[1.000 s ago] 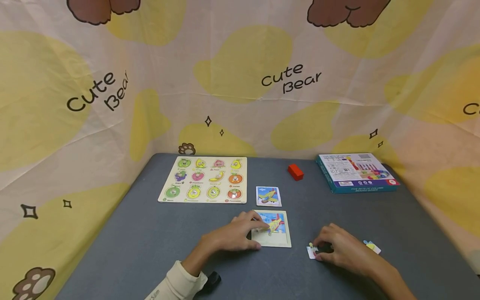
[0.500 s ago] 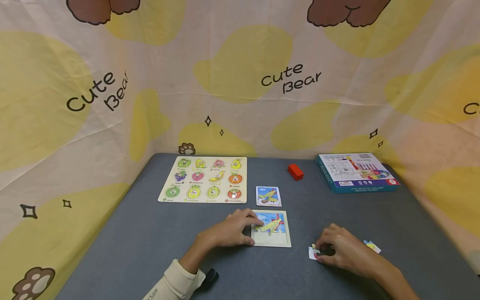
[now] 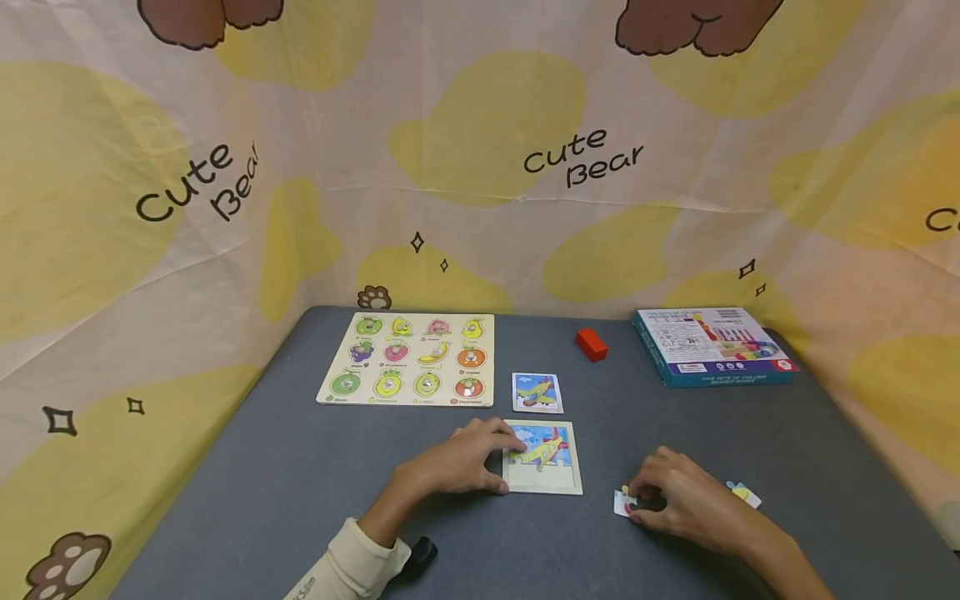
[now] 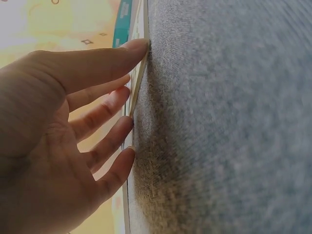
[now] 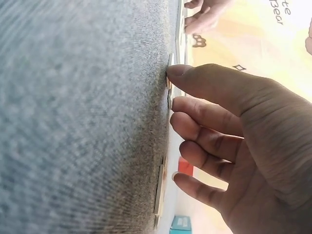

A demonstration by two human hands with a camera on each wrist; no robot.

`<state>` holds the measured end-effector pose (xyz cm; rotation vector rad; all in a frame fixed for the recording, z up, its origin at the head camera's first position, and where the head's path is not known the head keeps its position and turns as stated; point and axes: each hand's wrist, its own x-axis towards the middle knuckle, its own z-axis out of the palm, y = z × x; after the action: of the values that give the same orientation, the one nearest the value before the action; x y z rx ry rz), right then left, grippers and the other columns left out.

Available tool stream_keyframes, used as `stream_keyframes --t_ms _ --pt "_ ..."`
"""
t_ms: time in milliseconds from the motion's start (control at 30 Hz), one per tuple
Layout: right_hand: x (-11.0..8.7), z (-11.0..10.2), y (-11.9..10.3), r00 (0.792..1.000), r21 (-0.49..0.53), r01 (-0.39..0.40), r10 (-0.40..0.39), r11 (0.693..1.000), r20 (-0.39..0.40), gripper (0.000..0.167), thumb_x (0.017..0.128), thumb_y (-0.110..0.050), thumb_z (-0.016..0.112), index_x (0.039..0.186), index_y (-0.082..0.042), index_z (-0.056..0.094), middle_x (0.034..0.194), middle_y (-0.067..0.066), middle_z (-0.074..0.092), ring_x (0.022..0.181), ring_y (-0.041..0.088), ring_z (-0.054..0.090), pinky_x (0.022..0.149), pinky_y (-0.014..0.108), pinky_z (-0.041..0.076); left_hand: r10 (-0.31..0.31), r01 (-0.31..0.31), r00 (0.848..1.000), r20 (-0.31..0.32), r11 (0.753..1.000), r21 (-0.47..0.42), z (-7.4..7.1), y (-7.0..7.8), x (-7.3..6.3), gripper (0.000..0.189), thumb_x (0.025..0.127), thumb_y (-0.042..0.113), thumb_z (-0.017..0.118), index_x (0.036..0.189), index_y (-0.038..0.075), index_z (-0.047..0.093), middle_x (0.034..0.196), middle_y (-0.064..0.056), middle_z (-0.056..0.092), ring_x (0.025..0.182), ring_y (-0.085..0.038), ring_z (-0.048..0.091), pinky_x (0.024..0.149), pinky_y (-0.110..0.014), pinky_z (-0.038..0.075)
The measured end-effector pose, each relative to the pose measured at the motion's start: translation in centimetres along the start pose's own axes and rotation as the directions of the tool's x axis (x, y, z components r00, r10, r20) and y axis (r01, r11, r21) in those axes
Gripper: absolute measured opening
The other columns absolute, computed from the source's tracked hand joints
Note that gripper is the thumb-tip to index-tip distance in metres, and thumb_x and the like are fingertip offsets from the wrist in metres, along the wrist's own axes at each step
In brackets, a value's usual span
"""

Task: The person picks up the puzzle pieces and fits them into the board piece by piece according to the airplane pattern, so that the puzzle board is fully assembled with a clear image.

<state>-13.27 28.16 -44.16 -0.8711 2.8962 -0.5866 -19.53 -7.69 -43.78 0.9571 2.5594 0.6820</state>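
Observation:
My left hand (image 3: 468, 458) touches the left side of a shallow puzzle tray (image 3: 577, 467), its thumb at the near left corner and the fingertips over the left edge. Inside the tray an airplane picture (image 3: 551, 450) fills the upper part, and the strip below is bare. Farther right, my right hand (image 3: 678, 500) pinches a small white puzzle piece (image 3: 622, 503) between thumb and fingers, low at the tabletop; the hand hides part of it. In the right wrist view the thumb lies against that puzzle piece (image 5: 170, 61). Partly behind the right wrist lies another puzzle piece (image 3: 745, 494).
Just beyond the tray lies an airplane picture card (image 3: 537, 392). A fruit board (image 3: 487, 367) sits at the back left, a red block (image 3: 592, 344) back centre, and a flat boxed set (image 3: 716, 346) at the back right. Printed cloth (image 3: 480, 250) hangs behind the grey table (image 3: 300, 475).
My left hand has drawn back a little to the left, uncovering more of the airplane picture. The right hand and its puzzle piece shifted slightly right, then back left.

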Motion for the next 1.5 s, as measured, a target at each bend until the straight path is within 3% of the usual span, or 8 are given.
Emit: stream_keyframes --t_ms 500,1033,1133,1300,1500 --pt "2.1 -0.4 -1.2 0.999 -0.003 -0.038 0.038 0.999 0.029 0.018 0.088 -0.047 0.086 0.099 -0.036 0.077 0.091 -0.023 0.056 0.088 0.0 0.047 0.075 0.027 0.044 -0.002 0.001 1.0 -0.014 1.0 -0.017 -0.1 0.0 0.0 0.051 0.089 0.024 0.088 0.137 0.022 0.071 0.143 0.001 0.058 0.127 -0.023 0.05 0.109 -0.05 0.041" --pt "6.1 0.7 -3.2 0.998 -0.034 0.063 -0.063 0.997 0.023 0.02 0.089 -0.042 0.085 0.101 -0.026 0.08 0.092 -0.019 0.059 0.091 0.005 0.048 0.079 0.031 0.046 -0.005 0.005 1.0 -0.028 1.0 -0.019 -0.1 0.2 -0.1 0.052 0.088 0.024 0.089 0.136 0.022 0.071 0.142 0.002 0.058 0.127 -0.023 0.051 0.109 -0.051 0.041" --pt "6.7 1.0 -3.6 0.996 -0.043 0.09 -0.089 0.995 0.013 0.019 0.09 -0.041 0.085 0.1 -0.025 0.08 0.093 -0.018 0.061 0.092 0.005 0.049 0.081 0.033 0.047 0.01 -0.01 0.999 -0.032 1.0 -0.023 0.2 -0.4 0.2 0.052 0.088 0.026 0.088 0.137 0.023 0.071 0.141 0.002 0.058 0.126 -0.023 0.052 0.108 -0.051 0.042" --pt "7.6 1.4 -4.4 0.991 -0.039 0.133 -0.134 0.99 -0.002 0.018 0.09 -0.039 0.085 0.098 -0.023 0.079 0.094 -0.016 0.062 0.091 0.005 0.049 0.081 0.033 0.046 0.044 -0.047 0.997 -0.066 0.998 -0.04 1.6 -2.5 1.0 0.053 0.087 0.032 0.089 0.136 0.032 0.07 0.14 0.008 0.057 0.124 -0.019 0.051 0.106 -0.05 0.042" --pt "8.7 1.9 -5.3 0.988 -0.019 0.153 -0.153 0.988 -0.005 0.017 0.09 -0.035 0.085 0.098 -0.021 0.08 0.094 -0.015 0.065 0.092 0.006 0.049 0.082 0.032 0.046 0.009 -0.009 0.999 -0.036 1.0 -0.022 0.3 -0.5 0.2 0.053 0.087 0.027 0.089 0.136 0.025 0.071 0.14 0.004 0.057 0.125 -0.021 0.051 0.107 -0.05 0.042"
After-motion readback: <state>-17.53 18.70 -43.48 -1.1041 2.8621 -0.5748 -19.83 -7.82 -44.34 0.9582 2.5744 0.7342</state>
